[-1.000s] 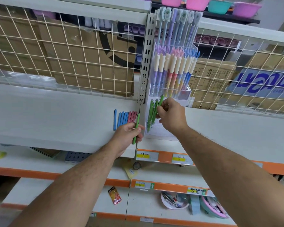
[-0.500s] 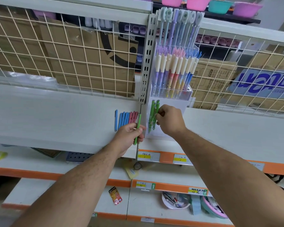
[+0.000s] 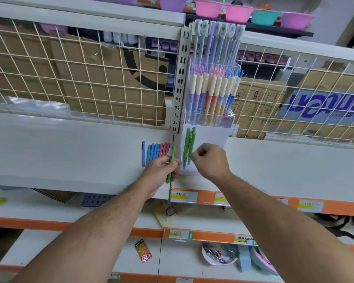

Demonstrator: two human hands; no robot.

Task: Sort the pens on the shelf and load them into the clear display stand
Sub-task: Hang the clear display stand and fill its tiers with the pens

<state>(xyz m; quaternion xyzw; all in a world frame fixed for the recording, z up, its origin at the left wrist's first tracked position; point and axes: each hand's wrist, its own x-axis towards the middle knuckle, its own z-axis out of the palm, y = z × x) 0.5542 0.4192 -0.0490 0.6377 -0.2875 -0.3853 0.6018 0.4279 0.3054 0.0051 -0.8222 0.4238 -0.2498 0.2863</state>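
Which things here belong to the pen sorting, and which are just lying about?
In the job: green pen in left hand, green pens in clear display stand, blue pens, pink pens.
Lying about: cardboard boxes, plastic bowls, orange packet.

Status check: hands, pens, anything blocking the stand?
Left hand grips one green plastic pen. Right hand curled at green pens in clear acrylic display stand; grip unclear. Blue pens and pink pens lie on white shelf. Nothing blocking.
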